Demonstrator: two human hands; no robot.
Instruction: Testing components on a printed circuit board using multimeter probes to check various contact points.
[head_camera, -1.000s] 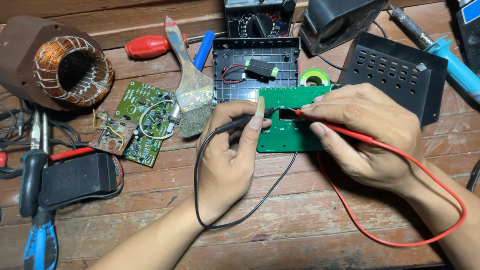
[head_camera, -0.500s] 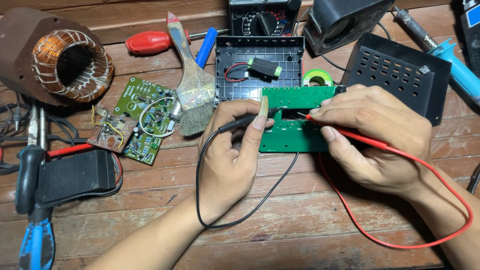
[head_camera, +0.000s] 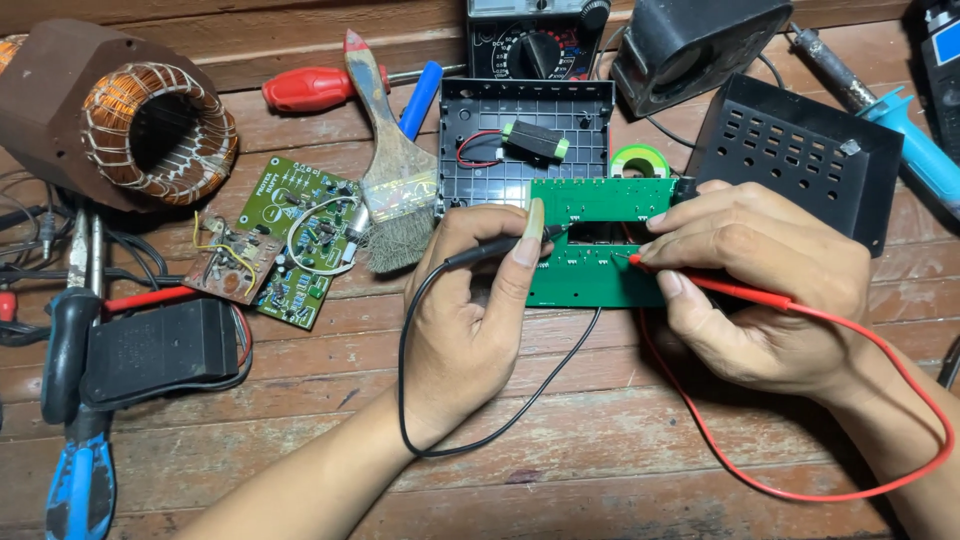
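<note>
On the green board (head_camera: 600, 280), barely shifted; left hand (head_camera: 470, 300) pinching black probe (head_camera: 500, 247); right hand (head_camera: 760, 270) gripping red probe (head_camera: 700, 283), tips still touching.

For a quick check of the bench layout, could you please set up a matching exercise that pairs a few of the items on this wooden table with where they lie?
Things:
1. thin black meter probe
2. thin red meter probe
3. worn wooden-handled paintbrush
4. round copper-wire coil

Places:
A. far left of the wooden plank table
B. in the right hand
C. between two green circuit boards
D. in the left hand

Pairs: 1-D, 2-B, 3-C, 4-A
</note>
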